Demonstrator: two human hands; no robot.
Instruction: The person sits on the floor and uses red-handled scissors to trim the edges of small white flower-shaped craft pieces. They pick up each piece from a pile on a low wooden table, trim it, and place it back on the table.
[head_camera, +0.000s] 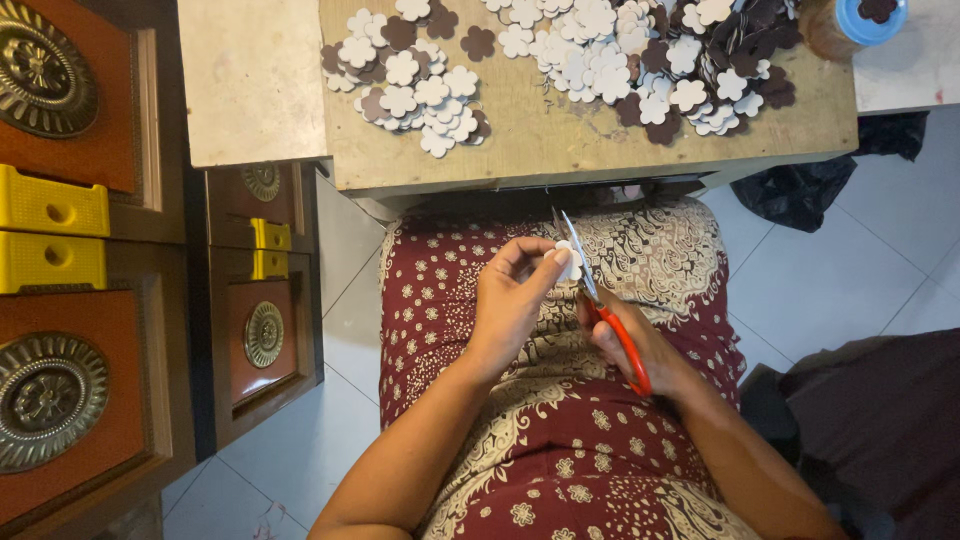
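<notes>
I see the small white flower cutout (568, 262) over the patterned lap, pinched in my left hand (515, 295), its grip narrow. It looks light, thin and bendable; best held by the edge. Beside it, my right hand (640, 345) grips red-handled scissors (603, 305). Beyond, cutouts heap the worktop (560, 140).

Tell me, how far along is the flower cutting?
Already done: two heaps of cut white and brown flower shapes lie on the wooden board. In hand: the left hand pinches one small white piece while the right hand works red-handled scissors at it. No uncut stock shows, so what remains cannot be judged.
</notes>
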